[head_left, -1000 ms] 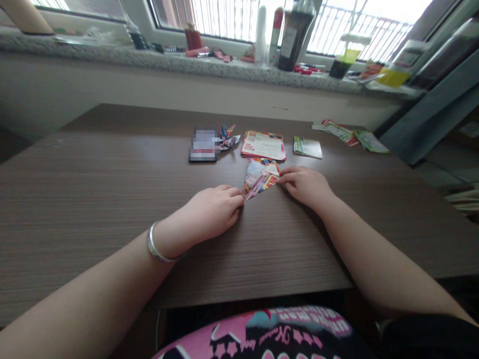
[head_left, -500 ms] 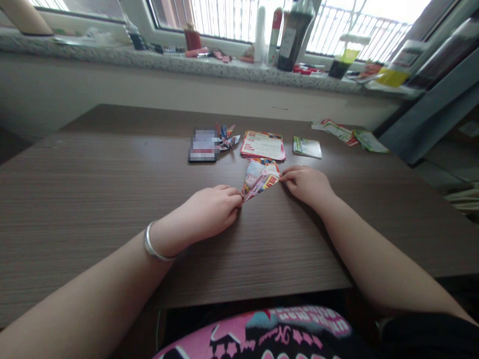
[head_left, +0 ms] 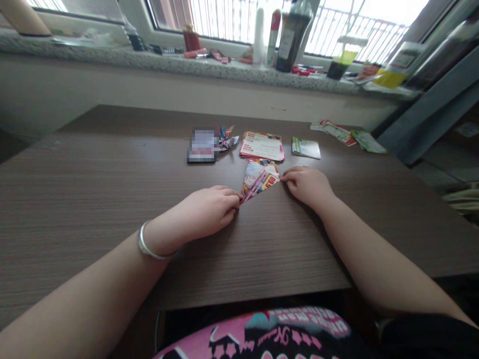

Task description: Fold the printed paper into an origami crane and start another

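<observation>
A folded piece of printed paper [head_left: 258, 180], colourful with red and yellow price figures, lies on the brown table [head_left: 93, 199] between my hands. My left hand [head_left: 213, 212], below a silver bangle [head_left: 144, 244], pinches its lower left corner. The right-hand corner is pinched by my right hand [head_left: 309, 185], thumb and fingertips together. Just beyond the folded paper sits a stack of printed paper sheets [head_left: 262, 146], its near edge close to the paper's top.
Left of the stack are a phone [head_left: 202, 145] with a blurred screen and a folded paper figure [head_left: 228, 140]. To the right lie a smaller paper stack [head_left: 306, 148] and loose paper strips [head_left: 339, 132]. Bottles [head_left: 292, 40] and other items line the granite windowsill [head_left: 239, 72].
My left hand has shifted slightly left with its corner of the paper, which looks a little flatter. My right hand stays almost where it was.
</observation>
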{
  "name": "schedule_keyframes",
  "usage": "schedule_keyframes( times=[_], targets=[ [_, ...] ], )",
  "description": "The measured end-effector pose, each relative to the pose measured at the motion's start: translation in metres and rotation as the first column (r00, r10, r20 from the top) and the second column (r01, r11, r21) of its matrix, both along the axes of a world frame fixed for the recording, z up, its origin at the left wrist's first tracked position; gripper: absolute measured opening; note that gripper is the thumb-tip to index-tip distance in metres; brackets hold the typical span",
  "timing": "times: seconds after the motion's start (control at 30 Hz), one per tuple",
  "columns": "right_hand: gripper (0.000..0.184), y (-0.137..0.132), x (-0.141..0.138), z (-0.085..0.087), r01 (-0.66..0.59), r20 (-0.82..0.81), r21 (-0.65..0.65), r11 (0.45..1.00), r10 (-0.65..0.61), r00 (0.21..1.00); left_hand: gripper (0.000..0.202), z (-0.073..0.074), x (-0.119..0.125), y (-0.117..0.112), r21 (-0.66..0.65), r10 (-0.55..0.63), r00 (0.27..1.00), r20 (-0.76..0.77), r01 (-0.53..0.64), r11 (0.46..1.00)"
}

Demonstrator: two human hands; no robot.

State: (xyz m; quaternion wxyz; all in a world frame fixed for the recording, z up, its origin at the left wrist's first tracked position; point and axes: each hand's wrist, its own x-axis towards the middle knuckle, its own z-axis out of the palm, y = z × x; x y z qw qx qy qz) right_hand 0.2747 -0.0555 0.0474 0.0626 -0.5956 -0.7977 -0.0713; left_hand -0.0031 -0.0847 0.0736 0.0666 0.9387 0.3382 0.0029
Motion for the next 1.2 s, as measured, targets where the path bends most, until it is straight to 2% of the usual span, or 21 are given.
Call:
schedule_keyframes(
  times=[0.27, 0.43, 0.6, 0.77, 0.9, 1.1, 1.2],
  targets=[
    [0.027, -0.004, -0.005, -0.004, -0.012, -0.019, 0.021, 1.0, 0.012, 1.0, 0.022, -0.002, -0.003, 0.003, 0.009, 0.006, 0.999, 0.037, -0.007, 1.0],
    [0.028, -0.003, -0.008, -0.009, -0.041, -0.16, 0.074, 0.996, 0.052, 0.986, 0.026, -0.005, -0.002, 0.002, 0.068, 0.013, 0.998, 0.062, -0.017, 0.998],
    [0.033, -0.001, -0.009, -0.016, -0.218, -0.242, 0.049, 0.975, 0.224, 0.944, 0.033, -0.008, 0.0, -0.001, 0.176, -0.012, 0.999, 0.03, 0.007, 0.984],
    [0.03, -0.002, -0.013, -0.018, -0.336, -0.273, 0.059, 0.94, 0.339, 0.9, 0.027, -0.011, 0.001, 0.0, 0.199, -0.07, 0.994, 0.081, 0.053, 0.979],
    [0.03, -0.004, -0.015, -0.018, -0.374, -0.292, 0.061, 0.925, 0.375, 0.88, 0.021, -0.019, 0.001, 0.004, 0.215, -0.109, 0.98, 0.165, 0.072, 0.974],
    [0.033, -0.003, -0.014, -0.022, -0.378, -0.316, 0.047, 0.924, 0.373, 0.872, 0.044, -0.038, 0.0, 0.013, 0.166, -0.08, 0.986, 0.146, 0.055, 0.985],
    [0.033, -0.003, -0.014, -0.023, -0.385, -0.313, 0.047, 0.922, 0.38, 0.871, 0.042, -0.042, -0.002, 0.019, 0.123, -0.09, 0.981, 0.17, 0.07, 0.99]
  ],
)
